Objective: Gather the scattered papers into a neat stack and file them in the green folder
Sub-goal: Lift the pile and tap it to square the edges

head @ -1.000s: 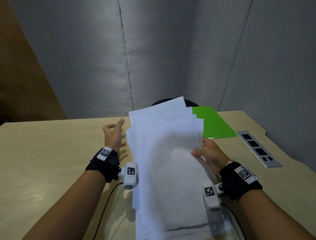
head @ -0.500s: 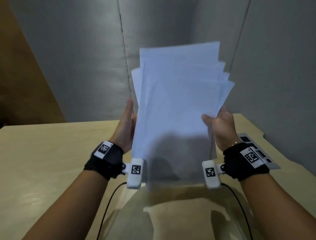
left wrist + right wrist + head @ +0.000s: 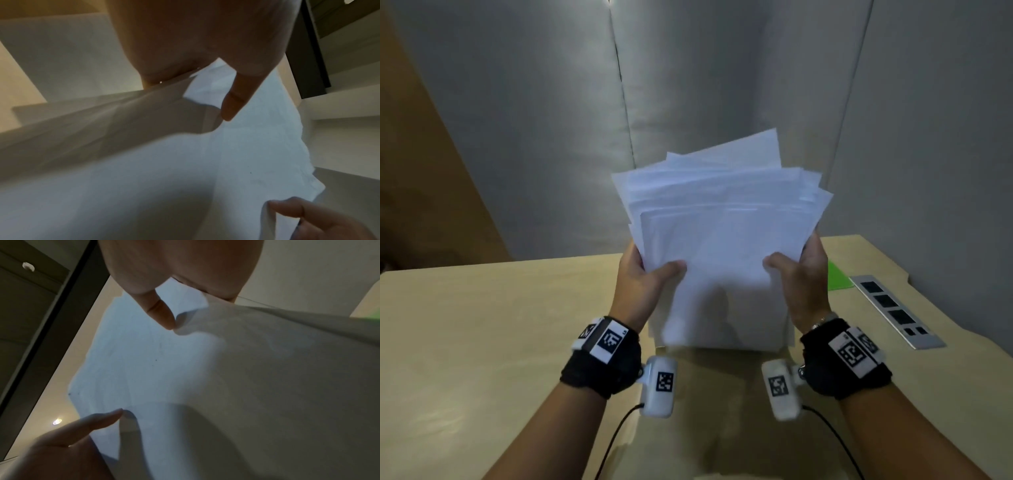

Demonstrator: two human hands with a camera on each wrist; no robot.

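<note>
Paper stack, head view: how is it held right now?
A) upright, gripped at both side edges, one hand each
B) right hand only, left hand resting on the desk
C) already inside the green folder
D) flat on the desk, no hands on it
A: the paper stack stands upright, the left hand and right hand each gripping one side edge.

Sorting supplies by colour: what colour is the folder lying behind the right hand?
Bright green folder, clearest in the head view, beside the right hand.

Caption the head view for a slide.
Both hands, left hand and right hand, hold an uneven paper stack upright above the desk.
</note>
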